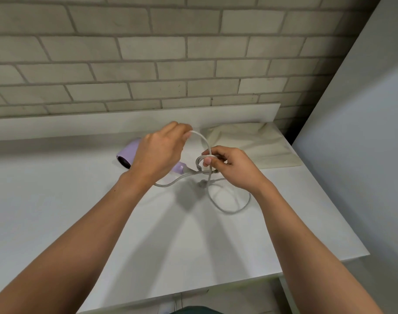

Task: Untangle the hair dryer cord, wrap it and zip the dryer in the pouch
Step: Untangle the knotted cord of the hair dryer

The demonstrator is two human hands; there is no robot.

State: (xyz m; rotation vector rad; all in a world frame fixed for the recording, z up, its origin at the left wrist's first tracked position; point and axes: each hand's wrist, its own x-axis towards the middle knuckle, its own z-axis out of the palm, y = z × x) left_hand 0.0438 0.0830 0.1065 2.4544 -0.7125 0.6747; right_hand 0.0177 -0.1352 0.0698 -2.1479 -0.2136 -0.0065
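The cream fabric pouch (257, 146) lies flat at the back right of the white table (57, 200). The lilac hair dryer (131, 149) lies outside it, behind the left hand (159, 152). That hand pinches the raised grey cord (229, 210), and the right hand (234, 168) pinches a tangled loop of it.

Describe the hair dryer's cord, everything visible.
The cord is thin, pale grey, rubbery-looking and tangled. It leaves the handle end of the lilac hair dryer. The left hand pinches a raised strand; the right hand pinches a small loop above a crossing. A wider loop lies slack on the white table. Its plug cannot be made out.
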